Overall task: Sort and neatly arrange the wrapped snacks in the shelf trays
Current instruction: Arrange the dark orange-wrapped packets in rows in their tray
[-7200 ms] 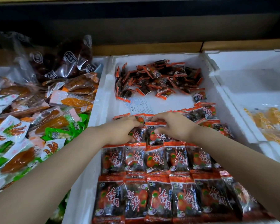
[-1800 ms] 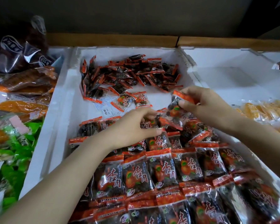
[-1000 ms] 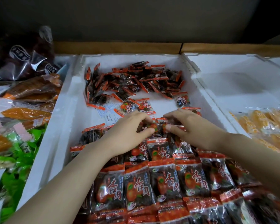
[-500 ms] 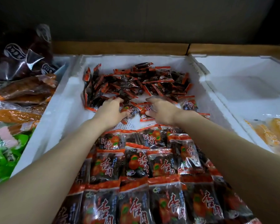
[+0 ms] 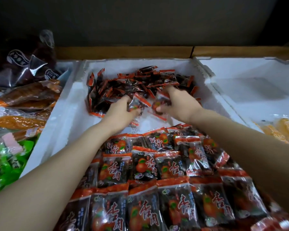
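A white foam tray (image 5: 68, 104) holds red-and-black wrapped snack packets. Neat overlapping rows of packets (image 5: 150, 170) fill its near half. A loose heap of the same packets (image 5: 123, 84) lies at its far end. My left hand (image 5: 122, 110) is at the heap's near edge, fingers curled round one packet (image 5: 137, 104). My right hand (image 5: 178, 104) is beside it, gripping another packet (image 5: 160, 104). Both packets are lifted slightly off the tray floor.
A second white foam tray (image 5: 240, 77) on the right holds yellow wrapped snacks (image 5: 280, 129) at its near side. On the left lie orange, green and dark wrapped snacks (image 5: 23, 100). A wooden shelf rail (image 5: 123, 52) runs behind the trays.
Both hands left the arranged rows and reached forward to the loose heap. Each hand has now picked up a packet from the heap's near edge.
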`<move>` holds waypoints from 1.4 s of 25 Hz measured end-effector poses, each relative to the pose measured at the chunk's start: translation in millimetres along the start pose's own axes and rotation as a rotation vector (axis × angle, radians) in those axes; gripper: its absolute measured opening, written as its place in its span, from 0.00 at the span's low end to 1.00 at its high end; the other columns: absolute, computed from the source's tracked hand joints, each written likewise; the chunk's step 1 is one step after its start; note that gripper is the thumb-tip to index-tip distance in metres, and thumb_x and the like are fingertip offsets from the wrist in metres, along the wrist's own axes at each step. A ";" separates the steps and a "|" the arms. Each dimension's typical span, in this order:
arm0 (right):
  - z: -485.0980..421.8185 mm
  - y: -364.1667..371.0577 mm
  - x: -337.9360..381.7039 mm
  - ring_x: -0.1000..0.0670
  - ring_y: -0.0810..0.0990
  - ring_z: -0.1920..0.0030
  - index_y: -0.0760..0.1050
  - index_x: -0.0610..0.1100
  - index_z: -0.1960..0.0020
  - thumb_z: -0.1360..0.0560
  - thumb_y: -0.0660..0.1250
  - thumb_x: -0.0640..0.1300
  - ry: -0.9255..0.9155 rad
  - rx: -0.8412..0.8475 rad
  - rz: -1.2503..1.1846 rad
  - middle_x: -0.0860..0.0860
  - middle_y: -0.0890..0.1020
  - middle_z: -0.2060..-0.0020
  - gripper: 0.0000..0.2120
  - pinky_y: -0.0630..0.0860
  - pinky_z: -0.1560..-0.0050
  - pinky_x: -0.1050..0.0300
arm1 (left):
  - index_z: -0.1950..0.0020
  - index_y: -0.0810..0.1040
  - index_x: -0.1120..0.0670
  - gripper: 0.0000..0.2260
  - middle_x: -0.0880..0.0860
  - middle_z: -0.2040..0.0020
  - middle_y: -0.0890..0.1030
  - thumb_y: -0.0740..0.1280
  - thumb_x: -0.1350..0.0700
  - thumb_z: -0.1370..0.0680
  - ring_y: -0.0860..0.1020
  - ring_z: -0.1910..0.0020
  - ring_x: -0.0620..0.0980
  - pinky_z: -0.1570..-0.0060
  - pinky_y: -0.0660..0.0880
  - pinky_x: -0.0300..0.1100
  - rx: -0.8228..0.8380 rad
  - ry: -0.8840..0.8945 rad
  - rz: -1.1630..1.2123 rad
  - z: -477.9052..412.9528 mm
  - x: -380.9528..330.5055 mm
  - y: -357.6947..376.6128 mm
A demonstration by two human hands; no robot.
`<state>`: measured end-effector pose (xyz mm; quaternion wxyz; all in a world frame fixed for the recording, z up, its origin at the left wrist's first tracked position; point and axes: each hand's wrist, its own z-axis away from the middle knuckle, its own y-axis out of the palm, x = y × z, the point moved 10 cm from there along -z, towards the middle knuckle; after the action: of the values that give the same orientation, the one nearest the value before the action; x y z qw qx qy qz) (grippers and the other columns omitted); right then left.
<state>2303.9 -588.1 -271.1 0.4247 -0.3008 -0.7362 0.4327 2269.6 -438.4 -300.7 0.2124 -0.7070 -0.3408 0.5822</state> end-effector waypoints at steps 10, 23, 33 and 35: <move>113.2 -106.3 -52.2 0.58 0.71 0.67 0.68 0.50 0.63 0.22 0.63 0.39 -0.016 -0.013 -0.062 0.53 0.72 0.69 0.12 0.65 0.65 0.66 | 0.62 0.78 0.46 0.07 0.48 0.64 0.82 0.72 0.56 0.27 0.81 0.63 0.49 0.55 0.78 0.48 -0.076 0.176 0.250 37.7 -85.0 -9.2; 137.8 -42.2 -81.8 0.47 0.66 0.38 0.67 0.47 0.35 0.19 0.54 0.41 -0.047 0.287 0.451 0.49 0.72 0.40 0.14 0.63 0.40 0.54 | 0.56 0.80 0.50 0.04 0.45 0.62 0.80 0.73 0.56 0.28 0.76 0.62 0.43 0.60 0.71 0.38 0.094 0.132 0.332 82.0 -117.4 32.9; 153.8 -83.3 -8.5 0.60 0.76 0.62 0.67 0.53 0.37 0.26 0.69 0.44 -0.020 0.017 -0.424 0.55 0.77 0.56 0.21 0.74 0.56 0.66 | 0.48 0.79 0.48 0.04 0.47 0.62 0.83 0.66 0.54 0.22 0.75 0.67 0.44 0.63 0.72 0.36 0.179 0.099 0.573 98.9 -127.5 50.0; 151.1 -89.9 -8.2 0.57 0.74 0.66 0.69 0.52 0.41 0.27 0.70 0.41 -0.002 -0.014 -0.317 0.54 0.75 0.64 0.18 0.72 0.62 0.65 | 0.46 0.77 0.52 0.07 0.47 0.62 0.81 0.64 0.51 0.21 0.75 0.67 0.44 0.60 0.72 0.38 0.164 0.071 0.575 98.3 -126.8 50.8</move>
<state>2167.1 -692.3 -233.9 0.4849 -0.1831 -0.7778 0.3554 2175.0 -574.8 -272.9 0.1072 -0.7748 -0.0706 0.6190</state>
